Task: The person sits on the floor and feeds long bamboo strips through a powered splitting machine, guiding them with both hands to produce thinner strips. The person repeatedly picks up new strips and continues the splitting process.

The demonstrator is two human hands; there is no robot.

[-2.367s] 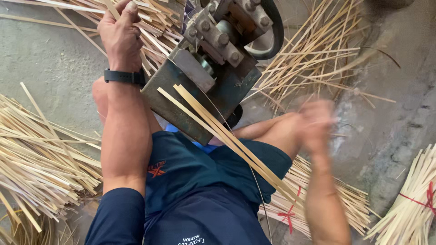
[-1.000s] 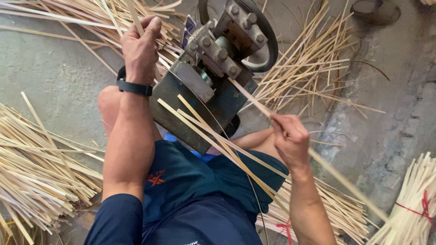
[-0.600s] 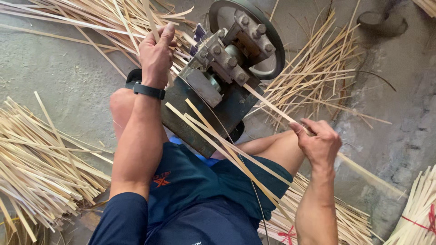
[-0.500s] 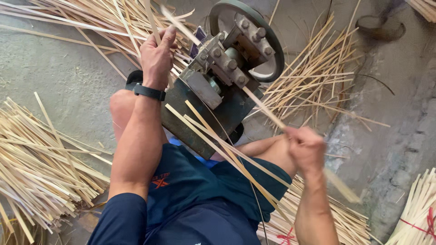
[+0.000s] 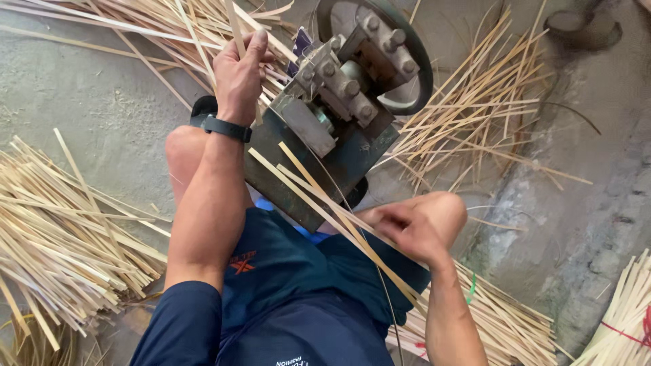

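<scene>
left hand [image 5: 239, 76]: I see it up at the far side of the machine, fingers curled round a thin bamboo strip [image 5: 234, 30] that sticks up past the knuckles. A closed grip, probably to steady the strip where it meets the rollers. Black wristband just below.

right hand [image 5: 407, 230]: low by the right knee, fingers loosely curled and pinching at the near ends of the long bamboo slats [image 5: 325, 207]. I cannot tell whether it grips one slat or only touches the bunch.

long bamboo slats: a few, lying slantwise from the machine's near face down across the lap, near ends toward the right hand. Angled that way so they line up with the feed side, I judge.

splitting machine [image 5: 339, 115]: dark metal block with bolted roller housing and a round wheel [image 5: 400, 61] behind, tilted between the knees so both hands reach it.

loose pile [image 5: 61, 237]: cut slats heaped on the concrete floor [image 5: 102, 108] at the left, within reach of the left arm.

tied bundle [image 5: 627, 325]: slats bound with red string at the right edge, well apart from the hands.

more strips [image 5: 475, 122]: fanned out beyond the wheel.
</scene>
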